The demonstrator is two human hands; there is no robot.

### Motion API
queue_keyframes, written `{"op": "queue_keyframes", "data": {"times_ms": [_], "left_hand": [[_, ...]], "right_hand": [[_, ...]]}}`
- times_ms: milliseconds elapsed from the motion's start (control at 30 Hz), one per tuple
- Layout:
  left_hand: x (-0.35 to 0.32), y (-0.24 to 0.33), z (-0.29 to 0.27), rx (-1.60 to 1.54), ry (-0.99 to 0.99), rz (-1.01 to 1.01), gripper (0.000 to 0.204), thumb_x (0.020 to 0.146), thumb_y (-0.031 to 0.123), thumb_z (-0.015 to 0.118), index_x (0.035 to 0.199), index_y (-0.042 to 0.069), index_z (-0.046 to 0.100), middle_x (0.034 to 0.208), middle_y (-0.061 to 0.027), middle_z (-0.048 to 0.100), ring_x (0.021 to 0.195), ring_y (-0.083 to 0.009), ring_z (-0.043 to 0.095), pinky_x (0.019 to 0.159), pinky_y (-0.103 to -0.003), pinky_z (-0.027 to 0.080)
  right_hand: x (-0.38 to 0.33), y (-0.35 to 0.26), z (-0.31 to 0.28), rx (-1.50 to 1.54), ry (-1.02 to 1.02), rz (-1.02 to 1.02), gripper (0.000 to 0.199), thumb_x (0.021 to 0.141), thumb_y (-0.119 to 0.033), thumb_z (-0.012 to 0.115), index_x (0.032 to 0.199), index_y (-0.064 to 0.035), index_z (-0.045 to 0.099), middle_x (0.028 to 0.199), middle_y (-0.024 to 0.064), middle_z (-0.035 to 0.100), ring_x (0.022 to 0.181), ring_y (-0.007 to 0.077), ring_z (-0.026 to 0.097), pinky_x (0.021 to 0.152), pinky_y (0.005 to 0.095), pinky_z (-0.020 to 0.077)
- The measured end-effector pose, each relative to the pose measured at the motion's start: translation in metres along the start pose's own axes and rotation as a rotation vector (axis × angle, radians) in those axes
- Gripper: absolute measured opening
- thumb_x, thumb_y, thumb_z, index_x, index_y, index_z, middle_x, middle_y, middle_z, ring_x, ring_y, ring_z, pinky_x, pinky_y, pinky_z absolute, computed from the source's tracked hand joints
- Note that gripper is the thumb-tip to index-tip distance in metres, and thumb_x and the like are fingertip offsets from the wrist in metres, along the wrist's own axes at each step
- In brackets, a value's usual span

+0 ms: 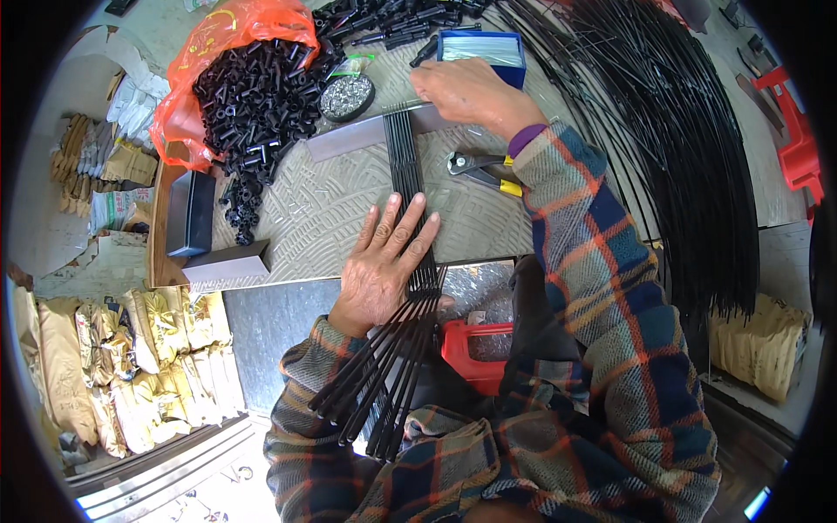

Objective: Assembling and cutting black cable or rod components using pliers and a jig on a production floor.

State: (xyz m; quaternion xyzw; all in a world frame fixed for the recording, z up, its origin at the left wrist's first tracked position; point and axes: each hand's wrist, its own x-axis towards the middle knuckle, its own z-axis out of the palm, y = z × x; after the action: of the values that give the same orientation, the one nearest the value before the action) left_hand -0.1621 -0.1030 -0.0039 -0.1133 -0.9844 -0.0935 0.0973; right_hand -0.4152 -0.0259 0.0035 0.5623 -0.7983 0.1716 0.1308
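Observation:
My left hand (384,270) lies flat, fingers spread, on a row of thin black cables (403,166) laid side by side. Their far ends meet a grey metal angle bar (349,139); their thicker black near ends fan out over the table's front edge toward my lap. My right hand (471,94) is at the far side, above the bar's right part and in front of a blue box (514,74) of thin pale strips. Its fingers are bent and drawn together, the tips mostly hidden; what they hold cannot be made out. Yellow-handled nippers (475,170) lie right of the cables.
An orange plastic bag (179,109) spills black tubular parts (257,96) at the far left. Beside it stands a round dish of small metal pieces (347,96). A large heap of long black cables (663,131) hangs over the right edge. A red stool (471,366) shows below the table.

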Motion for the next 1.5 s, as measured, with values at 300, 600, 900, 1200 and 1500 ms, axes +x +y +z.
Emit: {"op": "queue_keyframes", "data": {"times_ms": [300,600,900,1200,1500], "left_hand": [[-0.001,-0.001,-0.002,0.001,-0.007,-0.002,0.088,0.067,0.066,0.055,0.13,0.007,0.042,0.139,-0.0156,0.032,0.13,-0.0346,0.028,0.106,-0.048,0.018],[-0.002,-0.002,0.004,-0.01,0.036,0.006,0.088,0.068,0.066,0.054,0.13,0.005,0.041,0.138,-0.0191,0.032,0.129,-0.0363,0.028,0.106,-0.044,0.021],[-0.003,-0.002,-0.001,-0.052,0.035,0.001,0.087,0.069,0.064,0.055,0.129,0.003,0.041,0.137,-0.0223,0.032,0.128,-0.0387,0.029,0.105,-0.044,0.023],[-0.001,0.0,-0.003,-0.035,0.035,0.022,0.095,0.058,0.056,0.069,0.128,-0.001,0.041,0.136,-0.0235,0.032,0.128,-0.0393,0.029,0.104,-0.046,0.027],[-0.003,-0.001,0.0,-0.024,0.033,-0.017,0.088,0.068,0.067,0.053,0.132,0.007,0.039,0.139,-0.0185,0.03,0.13,-0.0352,0.027,0.106,-0.043,0.022]], "right_hand": [[0.0,-0.007,-0.004,-0.084,0.001,-0.01,0.005,0.078,-0.008,0.051,0.082,-0.0075,0.051,0.082,0.0077,0.058,0.076,0.0307,0.059,0.063,0.0423,0.0434],[-0.001,-0.002,0.0,-0.025,0.043,-0.067,0.002,0.079,-0.009,0.05,0.08,-0.0078,0.049,0.08,0.0073,0.055,0.074,0.0305,0.057,0.061,0.0421,0.0431],[0.001,-0.002,0.004,-0.046,0.128,-0.128,0.002,0.079,-0.009,0.05,0.079,-0.008,0.047,0.079,0.0059,0.054,0.074,0.03,0.057,0.058,0.0417,0.0425],[0.001,0.005,0.008,0.021,0.134,-0.12,0.003,0.08,-0.011,0.05,0.08,-0.0092,0.047,0.078,0.0054,0.056,0.073,0.03,0.057,0.058,0.0414,0.0424],[0.003,0.002,0.006,0.032,0.099,-0.103,0.004,0.081,-0.012,0.049,0.08,-0.0088,0.048,0.077,0.0061,0.056,0.074,0.0301,0.057,0.058,0.0418,0.0421]]}}
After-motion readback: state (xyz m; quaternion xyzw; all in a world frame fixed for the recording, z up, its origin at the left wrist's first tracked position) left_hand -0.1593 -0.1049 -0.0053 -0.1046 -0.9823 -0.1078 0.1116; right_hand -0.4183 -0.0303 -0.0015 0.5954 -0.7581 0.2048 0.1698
